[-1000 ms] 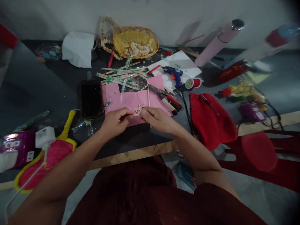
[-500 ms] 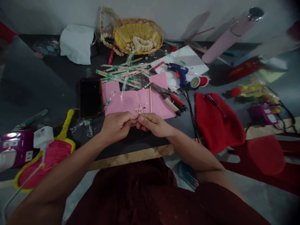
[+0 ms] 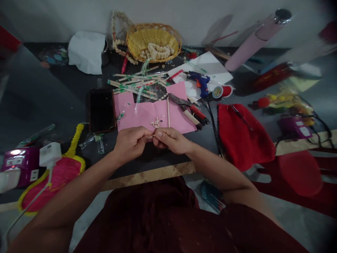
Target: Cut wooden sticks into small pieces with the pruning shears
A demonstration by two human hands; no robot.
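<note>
We count one sheet of pink paper (image 3: 142,114) on the dark surface (image 3: 131,163), with one loose pale stick (image 3: 169,110) and a small heap of cut bits (image 3: 155,123) on it, too tiny and bunched for us to number. Beyond the paper lie well over five wrapped sticks (image 3: 131,84), crossed so that we cannot count them exactly. We see one phone (image 3: 101,110) to the left, one yellow basket (image 3: 134,40) at the back, and, to the right, one blue glue gun (image 3: 203,85), one spool of red thread (image 3: 226,91) and one red cloth (image 3: 243,140) with one pen (image 3: 240,116) on it. Our two hands meet just in front of the paper's near edge. Our left hand (image 3: 131,142) is nearly closed, thumb and finger pinching one tiny pale piece (image 3: 154,136); our right hand (image 3: 172,140), its fingers curled, pinches the same piece from the other side. The piece is mostly hidden between our fingertips.
</note>
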